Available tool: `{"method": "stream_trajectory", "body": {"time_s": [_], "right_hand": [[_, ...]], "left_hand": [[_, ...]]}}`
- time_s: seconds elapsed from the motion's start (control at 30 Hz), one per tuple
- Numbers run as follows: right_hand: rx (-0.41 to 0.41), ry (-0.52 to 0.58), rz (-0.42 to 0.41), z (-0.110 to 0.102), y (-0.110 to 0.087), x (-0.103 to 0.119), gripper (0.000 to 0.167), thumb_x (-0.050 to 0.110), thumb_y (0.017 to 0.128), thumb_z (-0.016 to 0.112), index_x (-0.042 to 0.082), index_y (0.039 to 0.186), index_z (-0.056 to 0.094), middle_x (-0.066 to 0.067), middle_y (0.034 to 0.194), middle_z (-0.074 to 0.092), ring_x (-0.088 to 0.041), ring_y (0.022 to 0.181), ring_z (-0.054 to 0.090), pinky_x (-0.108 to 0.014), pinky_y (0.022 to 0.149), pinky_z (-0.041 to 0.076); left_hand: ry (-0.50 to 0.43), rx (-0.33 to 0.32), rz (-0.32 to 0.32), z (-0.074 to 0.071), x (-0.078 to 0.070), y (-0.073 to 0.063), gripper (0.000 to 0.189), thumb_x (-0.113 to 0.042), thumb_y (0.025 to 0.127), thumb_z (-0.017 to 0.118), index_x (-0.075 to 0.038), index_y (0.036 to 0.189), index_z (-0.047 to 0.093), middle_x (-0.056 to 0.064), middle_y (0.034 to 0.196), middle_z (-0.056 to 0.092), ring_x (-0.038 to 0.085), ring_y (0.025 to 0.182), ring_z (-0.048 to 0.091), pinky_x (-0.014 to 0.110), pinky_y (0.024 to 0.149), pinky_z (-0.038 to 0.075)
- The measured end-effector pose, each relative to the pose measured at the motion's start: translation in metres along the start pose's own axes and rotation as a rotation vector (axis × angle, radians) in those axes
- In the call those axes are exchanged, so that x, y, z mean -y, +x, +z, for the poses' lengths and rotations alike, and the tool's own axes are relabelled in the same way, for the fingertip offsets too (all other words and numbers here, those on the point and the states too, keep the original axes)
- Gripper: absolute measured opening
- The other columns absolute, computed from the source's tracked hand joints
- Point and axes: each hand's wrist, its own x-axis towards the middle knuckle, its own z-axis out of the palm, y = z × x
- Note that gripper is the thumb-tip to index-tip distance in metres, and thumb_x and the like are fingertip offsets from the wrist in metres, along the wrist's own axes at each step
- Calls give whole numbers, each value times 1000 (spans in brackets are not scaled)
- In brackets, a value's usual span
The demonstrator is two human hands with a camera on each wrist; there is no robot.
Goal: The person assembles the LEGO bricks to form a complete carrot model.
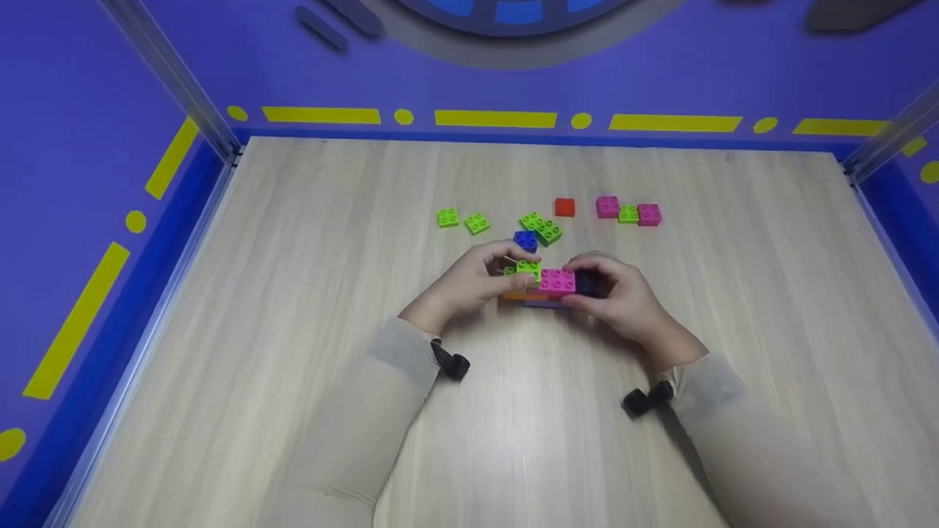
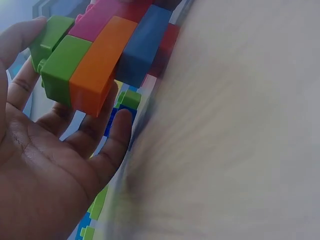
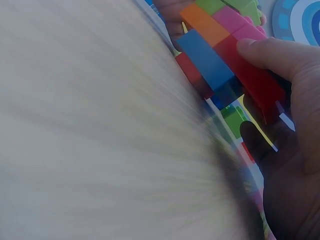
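A many-coloured stack of toy building bricks [image 1: 557, 281] is held between both hands over the table. From its left end, the left hand [image 1: 469, 282] grips it, thumb on a light green brick [image 1: 528, 271] at the top. The right hand [image 1: 620, 293] holds the other end, its thumb against a red brick [image 3: 250, 75] near the pink brick [image 3: 231, 19]. Below the green layer, the left wrist view shows an orange brick [image 2: 100, 65], then a blue brick [image 2: 145, 47] and a red brick [image 2: 166, 50] at the bottom. Fingers hide part of the stack's right end.
Behind the hands lie loose bricks: green bricks [image 1: 448, 218], a blue brick [image 1: 525, 240] by a green pair [image 1: 548, 232], a red brick [image 1: 565, 207], and a pink brick [image 1: 607, 207] in a row with others. Blue panels [image 1: 513, 88] border the wooden table [image 1: 293, 293].
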Motion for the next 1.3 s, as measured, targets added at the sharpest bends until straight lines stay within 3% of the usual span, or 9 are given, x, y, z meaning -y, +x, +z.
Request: {"method": "stream_trajectory", "body": {"time_s": [0.2,0.5,0.77,1.03,1.17,1.3], "right_hand": [[-4,36,10,-1,0,0,41,-7,89,91,-3,126,77,-9,129,76,-10,125,69,-17,113,51],[-2,51,25,-1,0,-2,40,-9,88,90,-1,125,76,-13,131,74,-16,126,68,-17,113,51],[12,59,60,-2,2,-1,41,-8,89,90,-5,126,74,-1,128,73,-9,125,67,-17,113,49],[18,58,66,-2,0,-1,40,-8,89,90,-2,124,74,-11,131,73,-13,126,67,-18,114,49],[23,59,60,-2,1,-1,40,-6,89,91,-4,126,74,-6,130,74,-12,126,66,-18,114,48],[26,64,46,-2,2,-1,41,-5,90,90,-3,128,74,4,126,75,-10,124,67,-19,113,48]], "left_hand": [[4,6,3,0,-1,1,36,-20,108,79,-9,142,74,11,147,71,12,116,60,28,102,49],[1,-2,23,2,0,3,32,-18,107,80,-6,136,75,10,148,74,9,118,62,27,104,50],[33,-23,29,5,-3,3,33,-20,106,81,-6,136,77,11,144,76,8,118,63,31,104,53],[23,-14,49,5,0,1,32,-19,107,80,-7,136,76,10,146,75,8,119,61,30,105,50],[4,-5,57,5,3,1,32,-17,107,79,-7,137,74,9,149,74,7,126,61,28,111,48],[-3,-5,77,3,5,1,34,-17,107,80,-6,139,74,11,145,74,10,119,62,27,105,50]]}}
